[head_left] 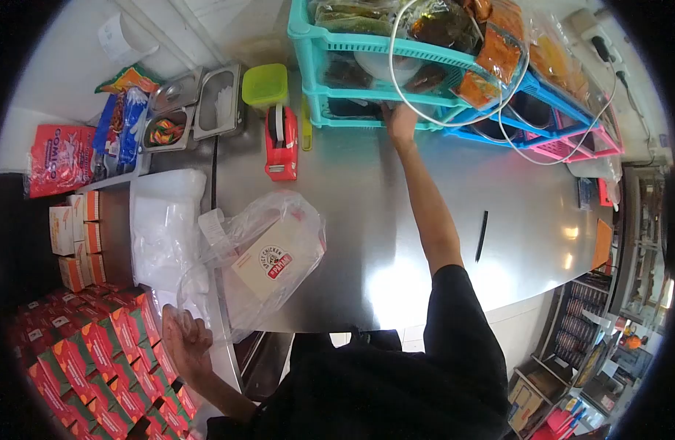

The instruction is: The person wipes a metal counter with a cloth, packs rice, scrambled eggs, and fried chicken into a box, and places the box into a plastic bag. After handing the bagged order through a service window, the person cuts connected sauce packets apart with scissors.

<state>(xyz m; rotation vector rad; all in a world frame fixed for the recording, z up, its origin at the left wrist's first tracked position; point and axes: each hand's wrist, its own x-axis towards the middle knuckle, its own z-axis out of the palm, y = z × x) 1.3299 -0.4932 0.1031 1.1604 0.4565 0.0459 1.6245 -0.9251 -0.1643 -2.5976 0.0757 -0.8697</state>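
Observation:
My right hand (401, 123) reaches into the lowest tier of the teal plastic rack (389, 95) at the back of the steel counter; its fingers are hidden there. Near the left edge of the counter, my left hand (185, 337) is raised beside the stacked red boxes, with fingers curled and a bit of clear plastic around them. I cannot make out what it grips. A clear plastic bag (312, 242) holding a cream box with a printed label (268, 260) lies on the counter, right of a stack of white plastic bags (165, 220).
A red tape dispenser (282, 158), a green container (265, 85) and steel trays (218, 103) stand at the back left. Red boxes (95, 359) are stacked at lower left. A black pen (482, 236) lies on the right; blue and pink racks (572, 147) stand behind it.

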